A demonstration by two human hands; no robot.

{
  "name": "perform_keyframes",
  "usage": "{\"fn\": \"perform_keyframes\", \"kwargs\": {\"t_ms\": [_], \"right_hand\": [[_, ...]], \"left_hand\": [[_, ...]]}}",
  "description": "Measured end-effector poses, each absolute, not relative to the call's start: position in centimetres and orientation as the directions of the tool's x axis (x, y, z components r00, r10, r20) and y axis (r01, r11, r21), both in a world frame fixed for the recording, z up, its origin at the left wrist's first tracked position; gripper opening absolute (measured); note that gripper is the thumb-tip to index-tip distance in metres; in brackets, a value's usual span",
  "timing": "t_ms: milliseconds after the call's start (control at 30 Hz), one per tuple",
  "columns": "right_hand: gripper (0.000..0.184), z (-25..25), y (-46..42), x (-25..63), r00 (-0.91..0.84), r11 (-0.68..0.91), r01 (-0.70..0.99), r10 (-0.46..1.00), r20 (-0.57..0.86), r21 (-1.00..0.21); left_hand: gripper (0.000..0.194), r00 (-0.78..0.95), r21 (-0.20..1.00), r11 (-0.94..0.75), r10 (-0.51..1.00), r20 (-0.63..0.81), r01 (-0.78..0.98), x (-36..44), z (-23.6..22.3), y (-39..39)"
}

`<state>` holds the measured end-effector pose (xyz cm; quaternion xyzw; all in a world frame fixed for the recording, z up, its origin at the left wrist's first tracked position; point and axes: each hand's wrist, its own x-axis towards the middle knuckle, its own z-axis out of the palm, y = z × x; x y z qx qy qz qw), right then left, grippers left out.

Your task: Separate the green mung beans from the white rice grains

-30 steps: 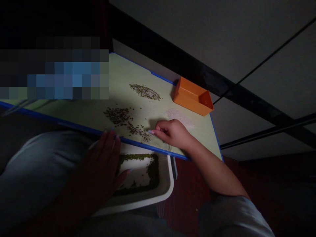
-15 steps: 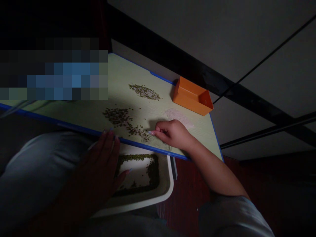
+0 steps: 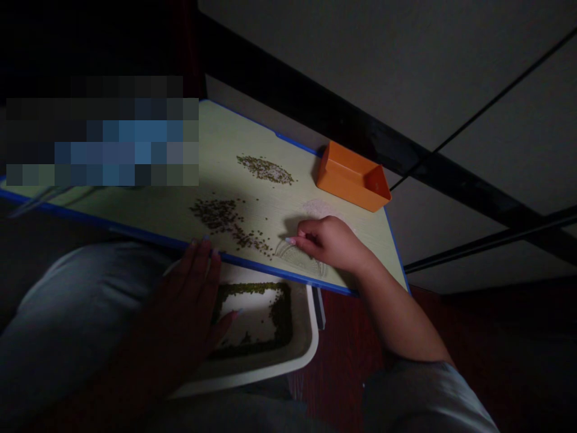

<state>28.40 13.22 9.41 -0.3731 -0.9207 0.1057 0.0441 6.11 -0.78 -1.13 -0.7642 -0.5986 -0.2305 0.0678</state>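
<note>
My right hand (image 3: 331,243) is over the pale yellow tabletop (image 3: 175,210), its thumb and fingers pinched together. Whatever the pinch holds, if anything, is too small to make out. Below the fingertips shows a protractor shape (image 3: 300,258) on the surface. To the left of that hand lies a loose spread of small dark seeds or beans (image 3: 219,215), trailing toward it. Farther back is a second, paler greenish pile (image 3: 265,170). My left hand (image 3: 184,297) lies in shadow with fingers stretched out, fingertips at the blue near edge of the table, thumb above a white basin (image 3: 311,346).
Greenish grains (image 3: 282,316) line the basin's bottom, under the table's edge. An orange open box (image 3: 354,181) stands at the far right corner, close to a light panelled cabinet (image 3: 383,78). A blurred-out patch covers the table's left end. Dark red floor (image 3: 342,337) shows at right.
My right hand has moved slightly right, away from the trailing seeds, and more of the protractor shape shows. My left hand has stayed in place.
</note>
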Motion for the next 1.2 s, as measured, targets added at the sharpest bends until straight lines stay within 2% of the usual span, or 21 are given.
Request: {"fn": "perform_keyframes", "kwargs": {"t_ms": [400, 800, 1200], "right_hand": [[0.031, 9.05, 13.49, 28.05, -0.661, 0.652, 0.73, 0.75, 0.032, -0.205], [0.031, 8.94, 13.56, 28.37, -0.763, 0.73, 0.601, 0.645, 0.039, -0.326], [0.031, 9.35, 13.5, 28.6, -0.766, 0.716, 0.589, 0.643, 0.024, -0.374]], "left_hand": [[0.084, 0.163, 0.184, -0.255, 0.901, 0.403, 0.949, 6.07, -1.16, -0.79], [0.084, 0.17, 0.196, -0.271, 0.894, 0.415, 0.943, 6.12, -1.17, -0.69], [0.085, 0.166, 0.185, -0.26, 0.896, 0.411, 0.948, 6.07, -1.21, -0.75]]}}
